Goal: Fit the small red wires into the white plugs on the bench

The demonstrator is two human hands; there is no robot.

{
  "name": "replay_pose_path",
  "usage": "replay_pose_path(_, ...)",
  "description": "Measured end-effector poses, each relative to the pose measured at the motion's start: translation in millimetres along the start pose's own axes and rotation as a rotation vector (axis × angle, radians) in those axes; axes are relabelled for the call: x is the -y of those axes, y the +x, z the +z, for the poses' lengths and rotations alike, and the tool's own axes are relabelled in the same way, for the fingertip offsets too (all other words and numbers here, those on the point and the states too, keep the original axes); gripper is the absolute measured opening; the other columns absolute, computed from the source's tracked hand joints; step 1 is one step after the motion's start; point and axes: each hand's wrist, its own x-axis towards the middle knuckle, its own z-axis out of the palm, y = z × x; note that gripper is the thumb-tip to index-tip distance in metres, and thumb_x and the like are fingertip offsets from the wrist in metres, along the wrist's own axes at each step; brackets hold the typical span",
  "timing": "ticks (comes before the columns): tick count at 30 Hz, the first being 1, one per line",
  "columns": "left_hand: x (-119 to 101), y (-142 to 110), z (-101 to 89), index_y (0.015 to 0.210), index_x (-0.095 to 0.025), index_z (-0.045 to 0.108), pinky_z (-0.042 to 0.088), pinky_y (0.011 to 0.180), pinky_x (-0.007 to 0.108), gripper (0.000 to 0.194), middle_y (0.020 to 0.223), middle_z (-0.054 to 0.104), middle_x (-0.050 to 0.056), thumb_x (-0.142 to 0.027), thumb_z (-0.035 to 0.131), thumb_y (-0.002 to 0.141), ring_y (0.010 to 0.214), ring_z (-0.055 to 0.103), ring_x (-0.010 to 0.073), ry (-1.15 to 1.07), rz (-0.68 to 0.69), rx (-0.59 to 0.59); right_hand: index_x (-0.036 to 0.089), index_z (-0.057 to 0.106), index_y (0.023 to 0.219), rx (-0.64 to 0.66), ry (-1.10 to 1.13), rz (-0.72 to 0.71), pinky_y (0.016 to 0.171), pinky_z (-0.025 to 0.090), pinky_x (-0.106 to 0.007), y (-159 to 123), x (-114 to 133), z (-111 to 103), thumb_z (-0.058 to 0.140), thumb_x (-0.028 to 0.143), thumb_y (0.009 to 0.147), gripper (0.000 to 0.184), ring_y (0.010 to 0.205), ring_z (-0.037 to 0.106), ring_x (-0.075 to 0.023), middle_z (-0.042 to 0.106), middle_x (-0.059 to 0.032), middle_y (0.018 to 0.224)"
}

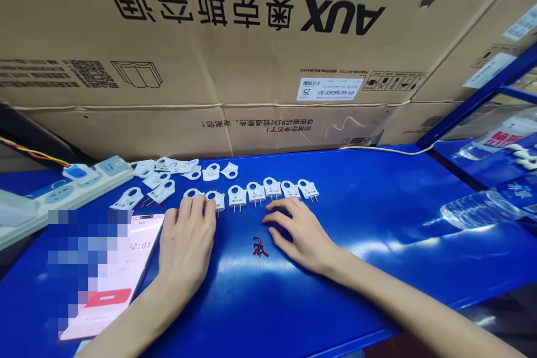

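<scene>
My left hand (188,238) is palm down at the left end of a row of white plugs with ring-shaped tops. Its fingers reach forward and their tips bend down, partly out of sight, by a white plug (216,201); whether they touch it I cannot tell. My right hand (300,232) is open, its thumb and fingers apart and curved, just in front of the row's right part, near another plug (289,189). Between my hands lies a small cluster of red-tipped parts with black sleeves and thin leads (260,249).
Several loose white plastic pieces (176,166) lie behind the row. A power strip (62,193) and a phone (113,285) are at left. Large cardboard boxes (251,78) stand at the back of the blue table (377,190). Plastic bottles (478,208) lie at right.
</scene>
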Motion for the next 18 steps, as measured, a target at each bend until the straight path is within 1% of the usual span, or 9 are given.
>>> replay_pose_path(4,-1.0,0.8,-0.9,0.102,-0.011,0.070,0.041,0.069,0.045,0.037,0.098,0.067,0.020,-0.009,0.034,0.095,0.088,0.060,0.0353,0.080,-0.004,-0.012,0.022,0.066,0.116,-0.001,-0.004,0.001,0.099,0.054,-0.048,0.2,0.2,-0.1,0.058,0.018,0.098,0.019,0.118,0.059,-0.0263,0.064,-0.0105,0.129)
replay_pose_path(8,-5.7,0.9,-5.7,0.106,-0.009,0.069,0.042,0.070,0.045,0.035,0.100,0.068,0.019,-0.014,0.035,0.098,0.088,0.060,0.0347,0.087,-0.003,-0.073,0.023,0.064,0.119,-0.012,0.016,0.010,0.099,0.054,-0.048,0.9,0.8,-0.7,0.059,0.018,0.098,0.023,0.117,0.060,-0.0268,0.065,-0.0106,0.128)
replay_pose_path(10,-10.9,-0.6,-8.8,0.110,-0.010,0.068,0.043,0.071,0.044,0.031,0.101,0.069,0.018,-0.017,0.039,0.100,0.090,0.061,0.0331,0.029,0.015,-0.122,0.023,0.060,0.127,-0.028,0.046,0.023,0.099,0.054,-0.048,1.4,1.1,-1.2,0.059,0.020,0.098,0.029,0.117,0.060,-0.0270,0.065,-0.0108,0.128)
replay_pose_path(13,-21.6,-5.1,-11.6,0.110,-0.013,0.067,0.043,0.073,0.040,0.024,0.101,0.071,0.014,-0.018,0.046,0.101,0.089,0.062,0.0283,-0.116,0.088,-0.204,0.023,0.052,0.138,-0.075,0.094,0.029,0.101,0.054,-0.047,2.0,2.0,-2.3,0.061,0.026,0.099,0.040,0.117,0.061,-0.0264,0.066,-0.0113,0.128)
replay_pose_path(15,-28.4,-8.7,-11.6,0.108,-0.015,0.067,0.043,0.073,0.038,0.022,0.101,0.072,0.011,-0.018,0.046,0.102,0.088,0.063,0.0255,-0.197,0.131,-0.220,0.024,0.053,0.137,-0.087,0.106,0.020,0.101,0.053,-0.045,2.1,2.9,-3.3,0.062,0.029,0.099,0.039,0.116,0.062,-0.0246,0.066,-0.0101,0.127)
replay_pose_path(18,-34.8,-12.3,-10.8,0.108,-0.016,0.066,0.043,0.074,0.037,0.021,0.100,0.072,0.010,-0.019,0.046,0.103,0.088,0.062,0.0236,-0.262,0.164,-0.229,0.025,0.061,0.126,-0.072,0.085,-0.006,0.099,0.053,-0.042,1.7,4.1,-4.0,0.064,0.029,0.098,0.028,0.113,0.062,-0.0227,0.066,-0.0080,0.123)
